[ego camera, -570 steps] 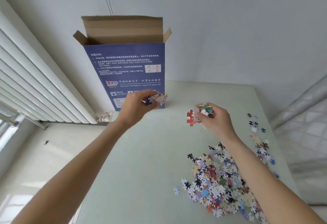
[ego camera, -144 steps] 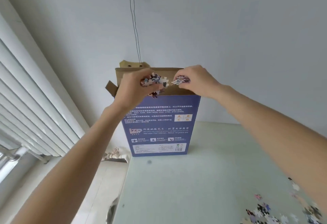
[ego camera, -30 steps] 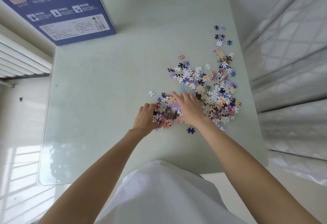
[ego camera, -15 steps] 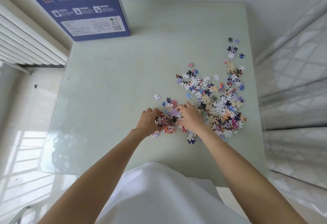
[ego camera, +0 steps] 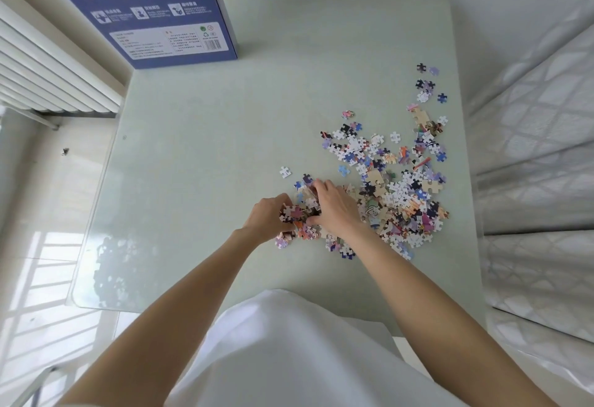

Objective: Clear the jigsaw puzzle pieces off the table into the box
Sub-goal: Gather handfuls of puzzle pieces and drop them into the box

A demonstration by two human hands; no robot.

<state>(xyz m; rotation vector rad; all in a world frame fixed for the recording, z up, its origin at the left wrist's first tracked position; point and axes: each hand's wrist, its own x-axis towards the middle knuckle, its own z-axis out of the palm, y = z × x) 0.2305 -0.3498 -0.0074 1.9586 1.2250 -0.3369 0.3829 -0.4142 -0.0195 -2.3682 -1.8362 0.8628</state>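
1. Desk (ego camera: 199, 181): pale green, glass-topped. The left and far parts carry no pieces; the near-right part is littered. Judged well short of cleared.
2. Box (ego camera: 154, 11): blue, upright at the far-left corner of the desk, well apart from the pieces. Its top is out of frame, so the contents cannot be told.
3. Pile (ego camera: 398, 200): the main mass of loose jigsaw pieces, on the right side of the desk, just beside the hands. All of it awaits moving.
4. Right hand (ego camera: 336, 209): palm down, fingers bent over the left edge of the pile, raking pieces toward the other hand.
5. Left hand (ego camera: 268, 218): fingers curled round a clump of pieces, cupped against the right hand. Judged step: gathering one more handful, not yet lifted.
6. Strays (ego camera: 426, 85): a thin scatter running toward the far-right edge, apart from the pile. Likely several more handfuls in all.
7. Single piece (ego camera: 284, 172): white, lying alone just beyond the hands.
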